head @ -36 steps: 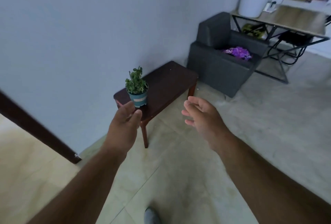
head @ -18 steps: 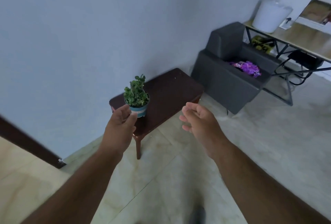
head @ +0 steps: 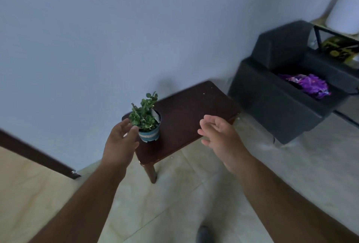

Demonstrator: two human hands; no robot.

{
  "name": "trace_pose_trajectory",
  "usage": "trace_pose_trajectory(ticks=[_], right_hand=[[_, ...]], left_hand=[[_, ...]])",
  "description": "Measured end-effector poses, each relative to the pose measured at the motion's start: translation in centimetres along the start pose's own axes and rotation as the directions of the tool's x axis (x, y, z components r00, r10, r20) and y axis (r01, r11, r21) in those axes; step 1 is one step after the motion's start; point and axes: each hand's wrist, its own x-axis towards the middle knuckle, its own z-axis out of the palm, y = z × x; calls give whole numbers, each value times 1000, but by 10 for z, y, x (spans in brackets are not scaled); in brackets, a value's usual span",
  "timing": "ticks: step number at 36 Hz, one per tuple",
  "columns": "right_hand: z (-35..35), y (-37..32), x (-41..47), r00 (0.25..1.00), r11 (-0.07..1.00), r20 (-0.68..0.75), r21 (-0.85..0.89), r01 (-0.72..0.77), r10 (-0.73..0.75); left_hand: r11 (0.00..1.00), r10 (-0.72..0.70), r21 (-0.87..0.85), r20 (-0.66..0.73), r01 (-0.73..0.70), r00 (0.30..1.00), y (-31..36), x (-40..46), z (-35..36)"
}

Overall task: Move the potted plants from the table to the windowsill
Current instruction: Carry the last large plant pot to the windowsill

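Note:
A small green plant in a teal pot with a pale band (head: 149, 134) stands upright at the left end of a dark wooden table (head: 186, 118) against the wall. My left hand (head: 120, 141) is just left of the pot, fingers apart, its fingertips at the leaves and pot rim; I cannot tell whether they touch. My right hand (head: 221, 137) hovers open to the right of the pot, over the table's front edge, with a clear gap to the pot. No windowsill is in view.
A dark grey armchair (head: 275, 95) with a purple bundle (head: 308, 85) on its seat stands to the right of the table. Behind it is a metal-framed desk (head: 330, 32) with a white container (head: 343, 11). A dark baseboard (head: 37, 155) runs at left.
I have come closer to the table and the view has swung left. Both hands have reached forward, the left one up to the pot's side.

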Motion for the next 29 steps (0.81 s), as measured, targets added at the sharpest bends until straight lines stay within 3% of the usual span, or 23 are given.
trace_pose_trajectory(ticks=[14,29], right_hand=[[14,19,122,969,984,211,-147,-97,127],[82,63,258,928,937,268,-302,-174,259]], left_hand=[[986,-168,-34,-233,164,958,-62,60,25],[928,-372,-86,-267,363,889,-147,176,50]])
